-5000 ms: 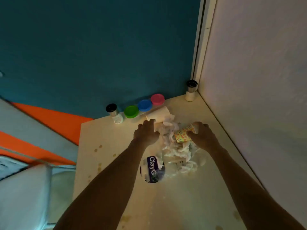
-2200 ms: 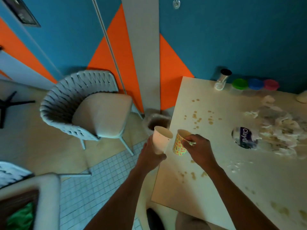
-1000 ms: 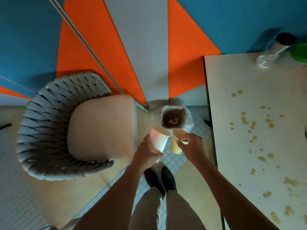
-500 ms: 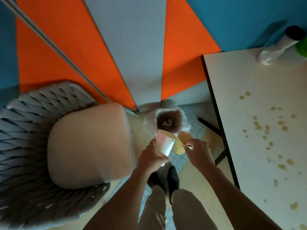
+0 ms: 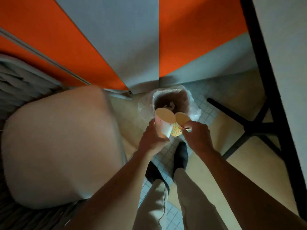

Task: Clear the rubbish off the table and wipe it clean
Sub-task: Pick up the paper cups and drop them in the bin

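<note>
Poised over the plastic-lined floor bin: pale pink paper cup gripped in left hand, confetti-patterned yellow paper cup pinched by right hand, neither yet dropped, wiping seemingly unstarted.

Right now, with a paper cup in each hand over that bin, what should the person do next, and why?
Probably let go of both. The left hand grips the white cup, the right hand pinches the patterned cup, and both hang just short of the lined bin.
</note>
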`<state>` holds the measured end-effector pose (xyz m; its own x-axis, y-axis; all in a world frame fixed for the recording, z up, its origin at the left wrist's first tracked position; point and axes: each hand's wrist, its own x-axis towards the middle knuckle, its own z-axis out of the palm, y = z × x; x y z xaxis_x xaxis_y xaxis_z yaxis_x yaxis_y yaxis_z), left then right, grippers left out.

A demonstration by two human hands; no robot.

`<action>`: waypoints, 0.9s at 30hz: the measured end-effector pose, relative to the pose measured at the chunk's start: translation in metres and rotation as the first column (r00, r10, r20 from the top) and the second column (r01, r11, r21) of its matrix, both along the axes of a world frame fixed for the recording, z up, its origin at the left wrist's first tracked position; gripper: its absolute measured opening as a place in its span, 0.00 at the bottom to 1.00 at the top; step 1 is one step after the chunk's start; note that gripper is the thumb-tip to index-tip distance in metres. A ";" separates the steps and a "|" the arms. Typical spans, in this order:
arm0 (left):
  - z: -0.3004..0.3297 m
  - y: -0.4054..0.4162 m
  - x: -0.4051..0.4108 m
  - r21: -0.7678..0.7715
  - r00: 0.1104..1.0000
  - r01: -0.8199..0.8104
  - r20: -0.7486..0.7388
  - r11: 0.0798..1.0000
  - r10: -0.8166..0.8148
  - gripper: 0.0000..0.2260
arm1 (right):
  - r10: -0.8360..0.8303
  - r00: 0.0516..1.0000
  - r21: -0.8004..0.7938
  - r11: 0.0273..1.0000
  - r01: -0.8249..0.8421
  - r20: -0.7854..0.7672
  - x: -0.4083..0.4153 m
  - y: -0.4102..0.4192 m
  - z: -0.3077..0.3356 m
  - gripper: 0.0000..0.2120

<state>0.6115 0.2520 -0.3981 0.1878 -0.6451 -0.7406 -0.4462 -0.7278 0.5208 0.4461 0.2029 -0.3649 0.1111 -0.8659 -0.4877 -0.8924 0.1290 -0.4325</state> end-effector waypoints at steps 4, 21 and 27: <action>-0.060 -0.037 -0.001 -0.019 0.996 0.031 0.079 0.999 -0.030 0.44 | -0.024 0.999 -0.003 1.000 0.024 0.036 0.005 -0.029 -0.061 0.08; -0.197 -0.087 -0.015 0.060 0.962 0.168 0.206 0.984 -0.177 0.39 | 0.089 0.993 0.227 0.971 -0.070 -0.076 0.007 -0.067 -0.208 0.21; -0.151 -0.072 -0.015 0.096 0.975 0.149 0.152 0.984 -0.162 0.29 | 0.235 0.966 0.273 0.941 -0.198 -0.111 0.003 -0.055 -0.171 0.20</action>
<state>0.5965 0.1795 -0.5494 0.2096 -0.6131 -0.7617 -0.6294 -0.6807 0.3748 0.4492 0.1481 -0.5364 0.1964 -0.6713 -0.7147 -0.9601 0.0164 -0.2792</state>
